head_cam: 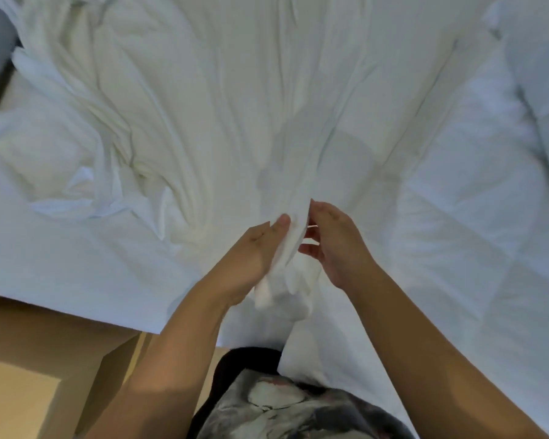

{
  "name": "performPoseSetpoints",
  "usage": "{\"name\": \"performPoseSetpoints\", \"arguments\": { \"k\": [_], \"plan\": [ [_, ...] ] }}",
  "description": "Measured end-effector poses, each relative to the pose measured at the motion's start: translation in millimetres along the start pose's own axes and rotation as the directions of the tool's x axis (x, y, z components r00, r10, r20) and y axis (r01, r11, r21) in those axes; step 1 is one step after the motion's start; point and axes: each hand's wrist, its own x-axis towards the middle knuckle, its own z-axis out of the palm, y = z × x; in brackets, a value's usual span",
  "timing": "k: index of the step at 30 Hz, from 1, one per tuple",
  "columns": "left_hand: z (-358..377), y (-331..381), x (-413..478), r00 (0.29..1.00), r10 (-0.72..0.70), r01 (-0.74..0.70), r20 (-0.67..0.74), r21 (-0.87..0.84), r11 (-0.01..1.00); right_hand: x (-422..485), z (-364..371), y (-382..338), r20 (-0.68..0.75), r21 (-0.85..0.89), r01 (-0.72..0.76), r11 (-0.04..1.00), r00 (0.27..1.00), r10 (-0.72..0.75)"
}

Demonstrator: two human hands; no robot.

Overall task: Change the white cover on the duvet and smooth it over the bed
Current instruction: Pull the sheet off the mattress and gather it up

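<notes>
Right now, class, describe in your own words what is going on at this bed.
A person is working on the white cover. The left hand grips a bunched length of it, and the right hand touches it from the other side. The cover lies wrinkled over the quilted duvet, not yet smoothed.
</notes>
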Motion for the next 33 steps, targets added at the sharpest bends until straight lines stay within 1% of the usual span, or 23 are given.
{"name": "performPoseSetpoints", "arguments": {
  "k": [3, 4, 5, 7, 8, 10, 12, 14, 17, 19, 21, 23, 25, 27, 29, 30, 31, 32, 33],
  "plan": [
    [1, 7, -30, 1.0, 0.006, -0.006, 0.0, 0.055, 0.998, -20, 7, -6, 0.002, 0.03, -0.025, 0.999, 1.0, 0.025],
    [1, 10, -38, 1.0, 0.005, -0.004, -0.009, 0.088, 0.996, -26, 8, -8, -0.01, 0.014, -0.018, 1.0, 1.0, 0.018],
    [2, 13, -44, 1.0, 0.008, -0.004, -0.025, 0.152, 0.988, -31, 9, -10, -0.031, -0.043, 0.001, 0.999, 1.0, -0.002],
    [9, 19, -54, 0.999, 0.036, -0.021, -0.036, 0.358, 0.934, -38, 9, -17, -0.036, -0.145, 0.028, 0.989, 0.999, -0.033],
    [15, 22, -57, 0.998, 0.054, -0.032, -0.037, 0.444, 0.895, -42, 9, -22, -0.007, -0.163, 0.018, 0.986, 1.0, -0.019],
    [26, 26, -59, 0.995, 0.076, -0.024, -0.072, 0.552, 0.833, -47, 7, -32, 0.064, -0.166, -0.058, 0.984, 0.996, 0.07],
    [31, 31, -60, 0.989, 0.089, 0.003, -0.121, 0.607, 0.795, -53, 4, -41, 0.106, -0.124, -0.133, 0.983, 0.984, 0.146],
    [33, 35, -61, 0.98, 0.105, 0.021, -0.169, 0.61, 0.792, -57, 1, -47, 0.11, -0.139, -0.164, 0.977, 0.977, 0.18],
    [34, 40, -61, 0.971, 0.122, 0.024, -0.205, 0.592, 0.806, -63, 2, -57, 0.088, -0.214, -0.139, 0.967, 0.983, 0.16],
    [35, 45, -62, 0.967, 0.121, 0.011, -0.225, 0.508, 0.861, -66, 3, -61, 0.085, -0.237, -0.047, 0.97, 0.994, 0.069],
    [37, 50, -59, 0.946, 0.143, -0.016, -0.292, 0.398, 0.917, -67, 2, -64, 0.072, -0.289, 0.087, 0.953, 0.995, -0.069],
    [37, 58, -52, 0.892, 0.214, -0.062, -0.399, 0.361, 0.93, -70, 2, -65, 0.105, -0.368, 0.245, 0.897, 0.97, -0.221],
    [38, 66, -46, 0.868, 0.268, -0.112, -0.419, 0.36, 0.926, -74, 4, -63, 0.181, -0.439, 0.355, 0.826, 0.935, -0.306],
    [37, 70, -39, 0.868, 0.249, -0.137, -0.431, 0.274, 0.952, -77, 3, -59, 0.224, -0.434, 0.4, 0.807, 0.916, -0.333],
    [36, 74, -37, 0.837, 0.196, -0.134, -0.51, 0.156, 0.979, -74, -3, -57, 0.182, -0.405, 0.388, 0.828, 0.922, -0.342],
    [37, 75, -37, 0.808, 0.15, -0.151, -0.57, 0.046, 0.988, -72, -6, -58, 0.125, -0.363, 0.352, 0.863, 0.936, -0.33],
    [37, 77, -36, 0.786, 0.07, -0.195, -0.614, -0.139, 0.971, -70, -10, -60, 0.054, -0.268, 0.298, 0.916, 0.954, -0.295],
    [39, 78, -35, 0.796, -0.03, -0.255, -0.605, -0.379, 0.89, -69, -13, -63, 0.0, -0.112, 0.223, 0.968, 0.975, -0.224],
    [42, 81, -34, 0.837, -0.119, -0.284, -0.533, -0.61, 0.739, -68, -14, -66, -0.025, 0.069, 0.136, 0.988, 0.991, -0.135]
  ]
}}
